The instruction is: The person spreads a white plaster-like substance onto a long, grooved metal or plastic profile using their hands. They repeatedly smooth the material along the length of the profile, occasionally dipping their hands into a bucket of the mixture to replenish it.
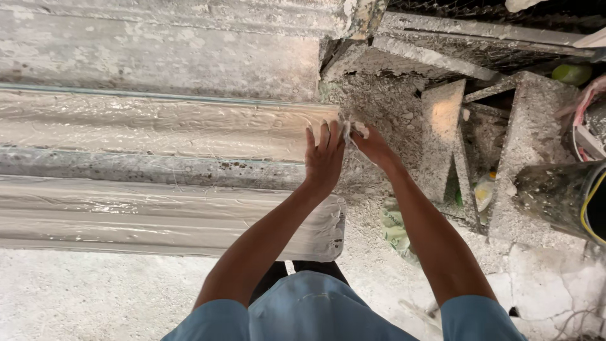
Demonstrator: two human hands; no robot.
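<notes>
Two long moulds are lying side by side across the left of the scene, each filled with wet, glistening white plaster: the far one (164, 129) and the near one (158, 215), with a grey crusted strip (145, 165) running between them. The person is working at the right end of the far mould. The left hand (325, 158) is standing edge-on against that end, its fingers straight and close together, holding nothing, acting like a stop against the wet surface. The right hand (371, 144) is just beside it, almost touching, with its fingers pinching a small white lump of plaster or soaked fibre (355, 130); whether the lump is stuck to the mould cannot be told.

By the look of it, the step in hand is finishing the mould's end, packing or trimming the wet edge. The next move is likely calling for a light, steady press, since the plaster is looking soft enough to smear or sag.

Beyond the hands, to the right, plaster-caked angled pieces (442, 136) are leaning among rubble, and a dark bucket (558, 196) is standing at the right edge on the crusted white floor (76, 297).
</notes>
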